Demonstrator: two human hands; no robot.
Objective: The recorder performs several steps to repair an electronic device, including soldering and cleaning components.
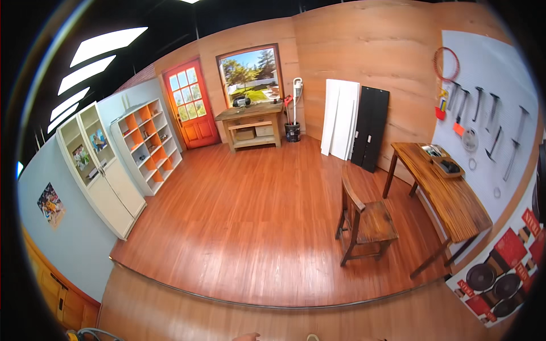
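Only a sliver of my left hand (246,337) shows at the lower edge, over the pale wooden floor. Its fingers are mostly cut off, so whether it holds anything cannot be made out. My right hand is not clearly in view. A small light-coloured rounded thing (313,338), perhaps a shoe tip, peeks in at the same edge. Ahead of me is a raised reddish wooden platform (227,250). A dark wooden chair (369,224) stands on it to the right, beside a narrow wooden table (441,190) bearing small trays.
The platform's curved edge (273,306) makes a step before me. Left stand a cream cabinet (108,190) and white-orange shelves (149,142). A workbench (253,122), red door (196,111), white panels (339,119) and black panels (369,128) line the back. Tools hang on a pegboard (483,74).
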